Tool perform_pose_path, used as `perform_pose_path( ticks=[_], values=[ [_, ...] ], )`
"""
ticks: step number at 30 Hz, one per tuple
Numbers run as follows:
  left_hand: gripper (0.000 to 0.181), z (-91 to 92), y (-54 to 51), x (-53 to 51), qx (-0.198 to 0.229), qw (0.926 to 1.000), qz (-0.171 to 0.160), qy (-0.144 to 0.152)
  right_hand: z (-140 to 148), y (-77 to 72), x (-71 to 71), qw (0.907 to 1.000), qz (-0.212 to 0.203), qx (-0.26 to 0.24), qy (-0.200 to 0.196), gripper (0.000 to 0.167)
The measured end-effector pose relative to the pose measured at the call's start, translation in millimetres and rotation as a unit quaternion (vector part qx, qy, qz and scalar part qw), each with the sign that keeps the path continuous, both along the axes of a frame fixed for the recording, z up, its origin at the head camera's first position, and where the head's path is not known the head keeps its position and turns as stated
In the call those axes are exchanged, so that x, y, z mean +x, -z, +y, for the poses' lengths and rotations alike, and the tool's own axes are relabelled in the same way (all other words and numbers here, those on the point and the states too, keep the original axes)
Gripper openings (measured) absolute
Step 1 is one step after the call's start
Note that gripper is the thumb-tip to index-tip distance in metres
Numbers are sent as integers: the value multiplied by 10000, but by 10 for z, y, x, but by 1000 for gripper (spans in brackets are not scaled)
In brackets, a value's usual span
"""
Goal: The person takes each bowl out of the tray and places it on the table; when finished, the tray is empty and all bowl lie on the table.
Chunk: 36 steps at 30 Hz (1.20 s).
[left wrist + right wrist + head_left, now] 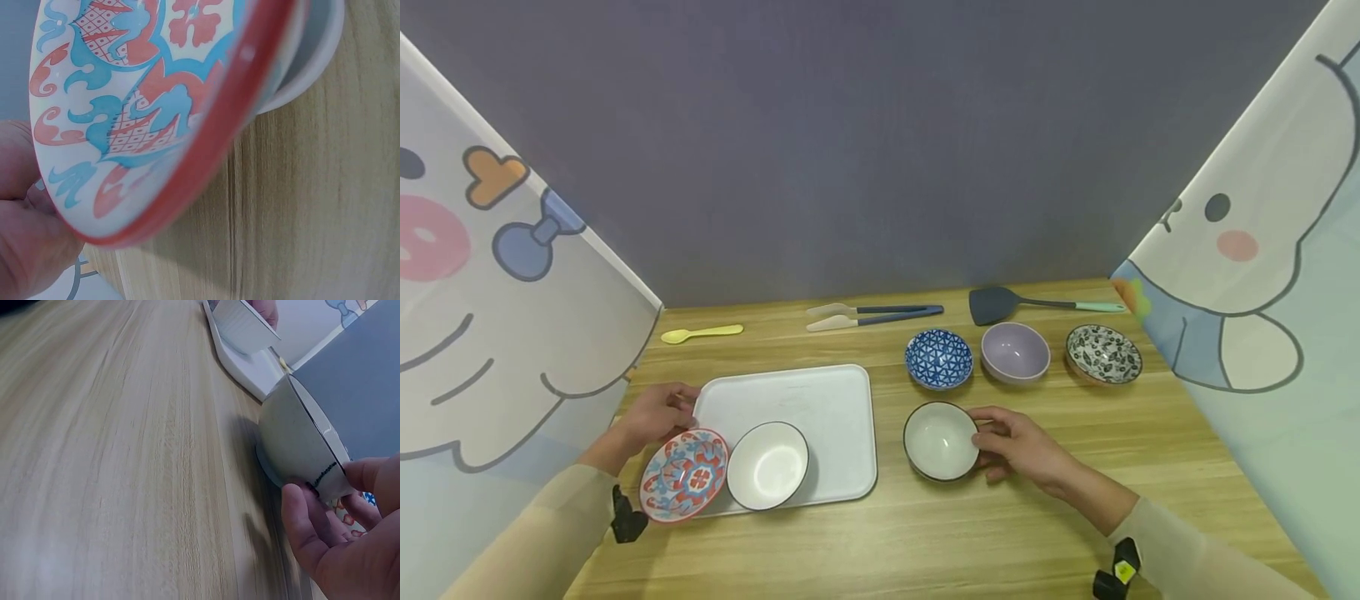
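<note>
My left hand (661,414) grips the edge of a bowl with a red and blue pattern (685,477), which tilts over the left end of a white tray (842,433). In the left wrist view the fingers (25,231) meet this patterned bowl (134,125) at its rim. Beside it, a white bowl with a dark rim (768,467) stands on the tray. To the right of the tray, my right hand (1018,450) pinches a second dark-rimmed white bowl (940,442) by its right side. The right wrist view shows the thumb and fingers around this bowl's (297,437) wall.
Behind my right hand stand a blue patterned bowl (938,359), a purple bowl (1016,353) and a black-and-white floral bowl (1103,355). Along the back lie a yellow spoon (703,333), tongs (887,317) and a dark spatula (994,305). A grey wall (880,150) rises behind the table.
</note>
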<state>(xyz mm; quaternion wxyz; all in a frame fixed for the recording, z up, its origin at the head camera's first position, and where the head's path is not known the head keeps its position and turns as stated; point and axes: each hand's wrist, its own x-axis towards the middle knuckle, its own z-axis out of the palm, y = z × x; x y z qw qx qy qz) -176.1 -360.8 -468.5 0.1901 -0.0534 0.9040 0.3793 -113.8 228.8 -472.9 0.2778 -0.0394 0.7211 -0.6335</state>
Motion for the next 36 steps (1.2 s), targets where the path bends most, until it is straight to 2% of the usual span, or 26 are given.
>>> perform_pose_path(
  ticks=[9,20,27,36],
  values=[
    [52,4,-3,-4,-60,9999,-110,-29,62,-101,-92,9981,220,542,-173,50],
    [52,15,-5,-41,24,10000,-54,32,83,-408,-275,9920,786,969,-210,48],
    [52,-9,9,-50,66,9999,-9,99,-70,-628,-375,9888,1069,978,-348,49],
    [53,-27,23,-44,27,9999,-9,135,-455,-782,-501,9843,1237,1136,-548,53]
  ],
)
